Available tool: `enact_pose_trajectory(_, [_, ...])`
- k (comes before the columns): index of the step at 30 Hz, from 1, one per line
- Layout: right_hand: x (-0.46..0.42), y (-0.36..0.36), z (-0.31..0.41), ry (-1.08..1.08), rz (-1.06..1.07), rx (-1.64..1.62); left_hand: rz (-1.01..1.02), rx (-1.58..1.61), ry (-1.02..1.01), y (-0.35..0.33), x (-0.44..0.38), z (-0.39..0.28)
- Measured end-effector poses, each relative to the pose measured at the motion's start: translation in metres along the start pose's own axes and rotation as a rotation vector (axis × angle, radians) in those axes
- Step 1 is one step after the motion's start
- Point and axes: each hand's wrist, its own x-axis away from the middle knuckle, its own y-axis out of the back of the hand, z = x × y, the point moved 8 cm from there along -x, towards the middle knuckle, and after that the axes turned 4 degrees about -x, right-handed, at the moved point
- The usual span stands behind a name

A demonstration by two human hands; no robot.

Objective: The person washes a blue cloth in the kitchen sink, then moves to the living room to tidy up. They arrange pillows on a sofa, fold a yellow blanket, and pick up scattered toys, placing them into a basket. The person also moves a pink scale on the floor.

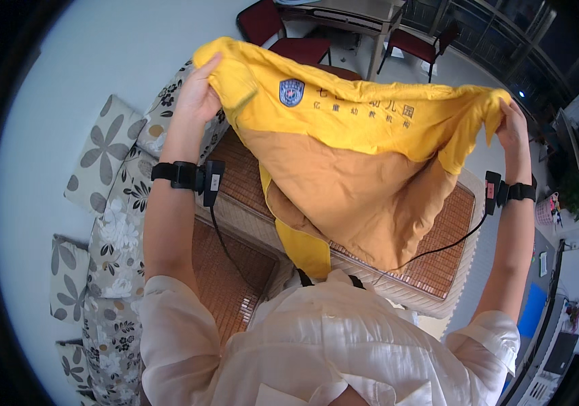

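A yellow cloth garment (350, 127) with an orange-tan lower section hangs spread between both hands, above the sofa seat. It bears a blue shield badge (291, 93) and dark writing. My left hand (200, 91) grips its upper left corner, where the cloth is bunched. At the opposite upper corner, my right hand (513, 124) pinches the fabric, with the fingers partly hidden behind it. Below, a yellow flap (303, 248) dangles close to my body. Each wrist wears a black strap with a small cabled device.
Brown woven mats (452, 238) cover the sofa seats beneath the garment. Along the left runs a floral sofa back (117, 238) with patterned cushions (106, 152). Dark red chairs (299, 48) and a table (340, 12) stand beyond. A potted plant (574, 195) is at the right.
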Motion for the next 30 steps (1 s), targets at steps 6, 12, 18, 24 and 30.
enact_pose_trajectory(6, [0.023, -0.055, -0.053, 0.336, 0.315, 0.962, 0.242, -0.229, 0.466, -0.096, 0.001, 0.106])
enact_pose_trajectory(12, [0.089, -0.125, -0.177, -0.369, 0.412, 0.241, 0.240, -0.151, 0.785, -0.137, 0.031, 0.253])
enact_pose_trajectory(18, [0.128, -0.154, -0.196, -0.418, 0.437, -0.087, 0.180, -0.059, 0.825, -0.159, 0.039, 0.284])
enact_pose_trajectory(24, [0.153, -0.170, -0.172, -0.196, 0.626, 0.204, 0.344, 0.190, 0.804, -0.168, 0.029, 0.286])
enact_pose_trajectory(30, [0.124, -0.140, -0.182, -0.299, 0.460, 0.276, 0.405, -0.170, 0.574, -0.147, 0.028, 0.268])
